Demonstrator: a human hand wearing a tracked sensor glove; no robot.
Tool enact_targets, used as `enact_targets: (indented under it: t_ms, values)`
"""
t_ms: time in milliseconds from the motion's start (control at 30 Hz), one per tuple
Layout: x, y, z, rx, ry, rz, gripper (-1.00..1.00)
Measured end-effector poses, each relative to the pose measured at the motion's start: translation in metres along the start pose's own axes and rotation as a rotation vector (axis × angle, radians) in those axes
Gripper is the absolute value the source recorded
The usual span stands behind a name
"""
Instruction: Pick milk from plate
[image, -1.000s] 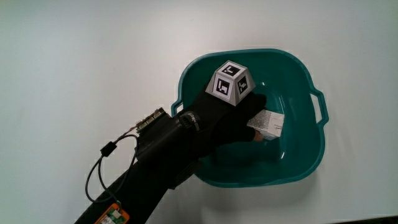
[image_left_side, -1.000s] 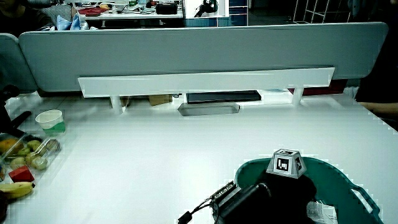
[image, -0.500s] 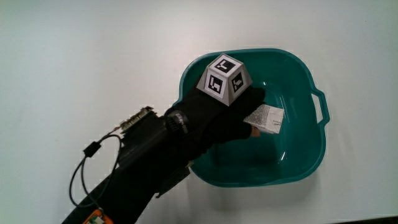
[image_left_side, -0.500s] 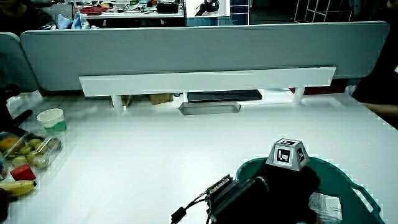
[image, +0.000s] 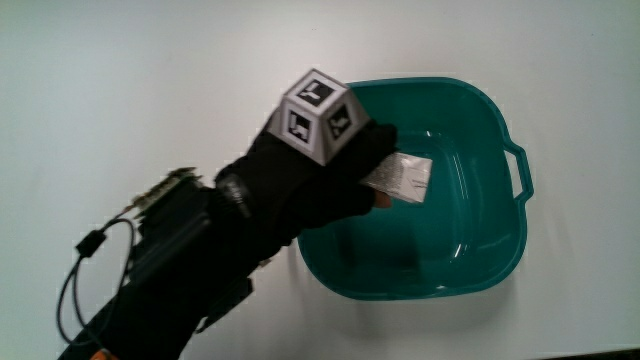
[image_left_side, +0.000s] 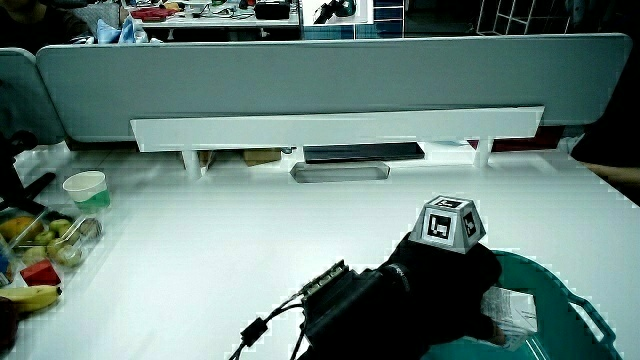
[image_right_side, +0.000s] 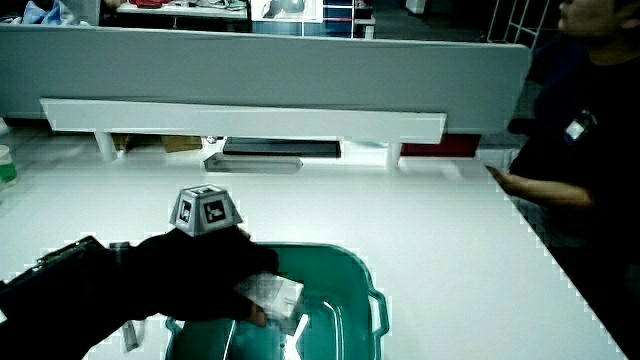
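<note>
Gloved, the hand (image: 315, 185) grips a small white printed milk carton (image: 400, 176), fingers clenched on it, held above the teal basin (image: 500, 250) near the basin's rim. White table (image: 150, 80) lies open around the basin. In a side view, fruit (image_left_side: 30, 245) and a cup (image_left_side: 85, 190) sit well apart from it.

No readable words or numbers anywhere. On the cube (image: 320, 113) atop the hand (image: 300, 180), only black-and-white square marker patterns, seen also in both side views (image_left_side: 449, 225) (image_right_side: 204, 211). On the milk (image: 400, 176) carton held over the basin (image: 470, 270), fine grey print, too small to read.
</note>
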Motion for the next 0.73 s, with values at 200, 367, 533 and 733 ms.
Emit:
enact_targets:
  t_ms: [200, 367, 533, 733]
  values:
    - [-0.014, -0.017, 0.008, 0.106, 0.01, 0.024, 1.0]
    - [-0.021, -0.039, 0.027, 0.157, 0.043, 0.066, 1.0]
    - [-0.037, -0.055, 0.031, 0.146, 0.012, 0.121, 1.0]
    - [-0.058, -0.074, 0.035, 0.178, -0.041, 0.154, 1.0]
